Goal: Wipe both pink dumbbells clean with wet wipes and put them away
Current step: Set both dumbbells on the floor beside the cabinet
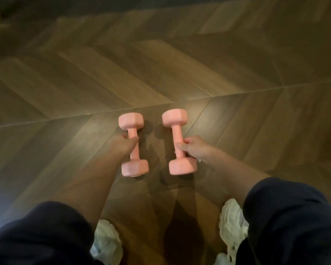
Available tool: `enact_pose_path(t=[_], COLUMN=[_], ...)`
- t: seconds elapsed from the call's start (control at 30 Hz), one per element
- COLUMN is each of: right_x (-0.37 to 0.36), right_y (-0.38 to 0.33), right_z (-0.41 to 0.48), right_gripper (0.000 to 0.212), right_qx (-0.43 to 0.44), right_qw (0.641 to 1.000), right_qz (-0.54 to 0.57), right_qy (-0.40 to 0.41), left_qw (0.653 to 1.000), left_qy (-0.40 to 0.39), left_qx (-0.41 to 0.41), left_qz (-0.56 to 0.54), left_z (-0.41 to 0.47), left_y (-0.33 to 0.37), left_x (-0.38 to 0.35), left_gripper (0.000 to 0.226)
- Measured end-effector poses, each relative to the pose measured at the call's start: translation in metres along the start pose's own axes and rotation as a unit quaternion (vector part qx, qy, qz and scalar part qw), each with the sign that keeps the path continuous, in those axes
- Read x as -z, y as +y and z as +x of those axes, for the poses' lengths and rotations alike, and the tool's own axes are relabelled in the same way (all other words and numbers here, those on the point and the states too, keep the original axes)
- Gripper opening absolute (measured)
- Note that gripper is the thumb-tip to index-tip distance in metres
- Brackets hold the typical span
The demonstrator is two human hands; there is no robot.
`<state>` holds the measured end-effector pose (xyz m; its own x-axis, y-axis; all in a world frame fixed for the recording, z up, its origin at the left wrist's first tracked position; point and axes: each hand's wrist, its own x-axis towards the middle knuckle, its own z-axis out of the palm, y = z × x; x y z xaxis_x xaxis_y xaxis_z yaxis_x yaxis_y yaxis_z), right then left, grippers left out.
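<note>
Two pink dumbbells lie side by side on the wooden floor, each pointing away from me. My left hand curls around the handle of the left dumbbell. The right dumbbell has my right hand gripping its handle near the closer head. Both dumbbells touch the floor. No wet wipe is visible in either hand, though a small white speck shows beside my right wrist.
The herringbone wooden floor stretches out ahead and to both sides. My knees in dark trousers and white shoes fill the bottom of the view. A dark edge runs along the far top.
</note>
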<state>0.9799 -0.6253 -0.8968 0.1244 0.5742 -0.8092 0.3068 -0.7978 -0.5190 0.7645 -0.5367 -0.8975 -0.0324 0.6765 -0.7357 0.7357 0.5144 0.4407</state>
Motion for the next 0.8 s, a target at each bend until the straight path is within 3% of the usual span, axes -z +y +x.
enact_pose_path(t=[0.13,0.2,0.4,0.6,0.8], right_x=[-0.002,0.000,-0.001,0.034,0.108], right_y=[0.010,0.012,0.002,-0.026,-0.065], right_z=[0.019,0.026,0.024,-0.040,-0.157], right_gripper=[0.026,0.017,0.035,0.033,0.020], right_qx=[-0.019,-0.032,-0.062,-0.053,-0.045], right_qw=[0.999,0.997,0.992,0.988,0.983], right_qz=[0.018,0.043,0.062,0.090,0.118], right_qy=[-0.028,-0.055,-0.092,-0.114,-0.132], left_qw=[0.988,0.983,0.980,0.982,0.977], left_qy=[-0.023,-0.014,-0.028,-0.083,-0.121], left_qx=[0.035,0.058,0.072,0.075,0.065], left_qz=[-0.150,-0.175,-0.182,-0.151,-0.161], left_z=[0.018,0.026,0.013,-0.059,-0.168], left_y=[-0.009,-0.008,-0.002,0.018,0.119], left_x=[-0.023,-0.030,-0.029,-0.008,0.030], left_gripper=[0.032,0.026,0.018,0.020,0.020])
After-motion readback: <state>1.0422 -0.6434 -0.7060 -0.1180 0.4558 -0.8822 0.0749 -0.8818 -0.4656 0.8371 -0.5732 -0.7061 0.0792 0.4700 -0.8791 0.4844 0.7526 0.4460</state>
